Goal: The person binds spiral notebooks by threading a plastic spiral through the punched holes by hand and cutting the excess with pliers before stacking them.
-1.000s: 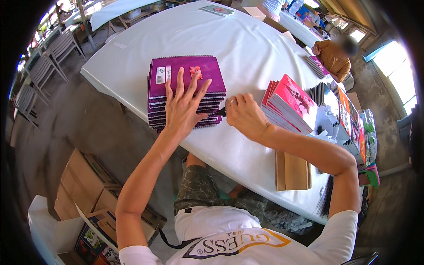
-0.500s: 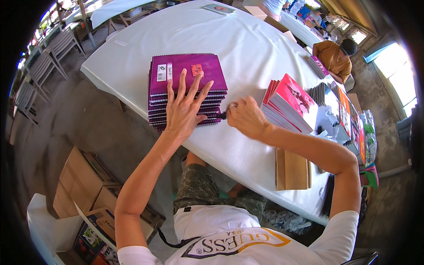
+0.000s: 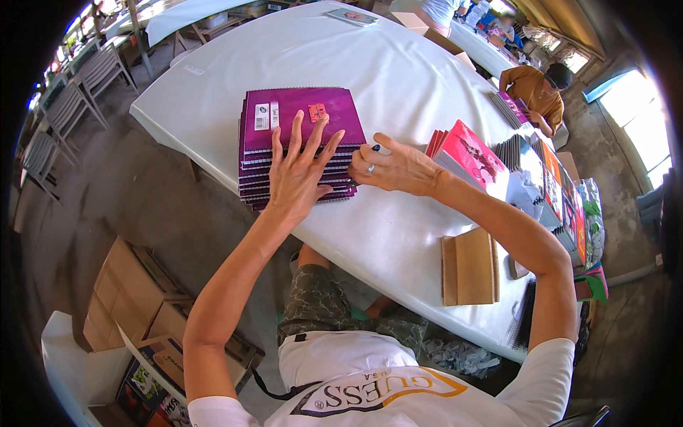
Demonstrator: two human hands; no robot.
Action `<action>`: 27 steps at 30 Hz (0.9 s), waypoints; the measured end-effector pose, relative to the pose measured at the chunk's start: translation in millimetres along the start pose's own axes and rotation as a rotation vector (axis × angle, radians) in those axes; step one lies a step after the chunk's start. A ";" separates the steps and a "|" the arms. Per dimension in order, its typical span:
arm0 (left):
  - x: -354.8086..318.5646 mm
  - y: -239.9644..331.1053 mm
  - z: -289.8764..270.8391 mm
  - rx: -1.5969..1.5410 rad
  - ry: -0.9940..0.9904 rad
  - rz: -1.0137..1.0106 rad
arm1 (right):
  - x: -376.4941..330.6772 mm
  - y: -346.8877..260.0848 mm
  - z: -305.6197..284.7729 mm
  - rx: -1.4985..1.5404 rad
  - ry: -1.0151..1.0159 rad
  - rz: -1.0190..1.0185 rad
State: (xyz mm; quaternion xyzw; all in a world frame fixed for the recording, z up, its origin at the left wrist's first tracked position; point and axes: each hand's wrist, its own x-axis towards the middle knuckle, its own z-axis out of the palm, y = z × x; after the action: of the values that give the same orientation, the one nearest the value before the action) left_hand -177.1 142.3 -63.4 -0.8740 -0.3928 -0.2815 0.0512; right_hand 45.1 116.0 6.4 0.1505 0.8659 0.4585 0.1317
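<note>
White-clothed surface (image 3: 398,78) under daylight: left hand (image 3: 297,174) lies flat, fingers splayed wide, atop the stack of purple spiral notebooks (image 3: 299,146) near the surface's near-left edge, right hand (image 3: 398,169) just beside its right side, pinching a dark pen (image 3: 379,149).

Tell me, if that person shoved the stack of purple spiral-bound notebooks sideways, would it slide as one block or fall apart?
The stack of purple spiral-bound notebooks would probably shear: it is many separate books with glossy-looking covers, already slightly uneven at the edges. It looks heavy for its size, so the white tablecloth might wrinkle. The left hand, spread flat on top, likely holds it together.
</note>
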 end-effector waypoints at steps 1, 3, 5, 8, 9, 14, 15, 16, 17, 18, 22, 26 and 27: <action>0.0 -0.2 0.1 0.004 -0.001 -0.001 | 1.2 1.3 0.3 -0.003 0.009 -0.017; -0.5 -0.4 0.5 0.008 -0.004 -0.005 | 3.2 1.8 -0.1 -0.043 0.014 -0.068; -0.9 -0.1 0.9 0.009 -0.005 -0.009 | 5.9 1.1 -1.8 -0.009 0.014 -0.061; -0.7 1.3 0.2 0.015 -0.009 -0.009 | 13.3 -9.0 -19.4 0.080 -0.119 0.027; -0.8 0.1 0.8 0.024 -0.007 -0.011 | 19.9 -16.8 -33.4 0.059 -0.244 0.047; -4.5 1.0 1.5 0.050 0.030 -0.012 | 58.7 -34.0 -58.6 0.261 -0.842 0.284; -5.5 3.3 0.7 0.039 0.035 0.000 | 53.0 -28.8 -54.6 0.259 -0.754 0.286; -9.0 3.8 0.2 0.032 0.039 -0.003 | 43.7 -24.8 -48.2 0.256 -0.658 0.273; -12.7 4.6 0.5 0.021 0.044 -0.008 | 35.5 -18.1 -47.6 0.253 -0.565 0.257; -16.5 3.8 2.0 0.003 0.053 -0.016 | 25.4 -10.5 -47.4 0.266 -0.490 0.219; -17.7 2.4 8.2 -0.020 0.073 -0.011 | 3.7 -11.2 -19.0 0.054 -0.074 0.066; -16.8 2.0 7.4 -0.021 0.060 -0.019 | 2.2 -13.8 0.5 0.059 0.016 0.013; -16.7 2.1 7.5 -0.019 0.055 -0.021 | 1.5 -16.2 4.8 0.077 0.045 0.020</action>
State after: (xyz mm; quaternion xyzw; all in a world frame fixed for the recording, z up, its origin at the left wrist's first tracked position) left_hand -181.1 132.1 -78.3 -0.8623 -0.3976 -0.3095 0.0506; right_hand 43.2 111.6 -9.9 0.1540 0.8842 0.4292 0.1016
